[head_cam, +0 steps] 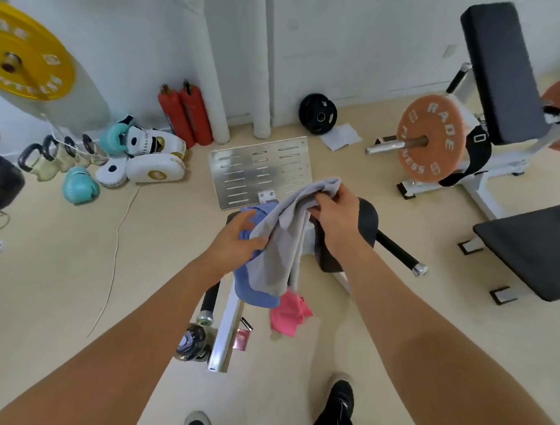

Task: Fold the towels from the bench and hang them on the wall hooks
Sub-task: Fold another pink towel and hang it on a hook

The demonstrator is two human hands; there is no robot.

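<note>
gym floor w/ bench [342, 250]: both grips, left hand [236, 239] & right hand [338, 217], clutch grey towel [283, 232].

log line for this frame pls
both hands hold grey towel | left hand, right hand | blue towel, pink towel still on bench

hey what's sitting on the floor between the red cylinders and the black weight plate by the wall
Two white padded posts stand between the red cylinders and black plate, per the head view.
</note>
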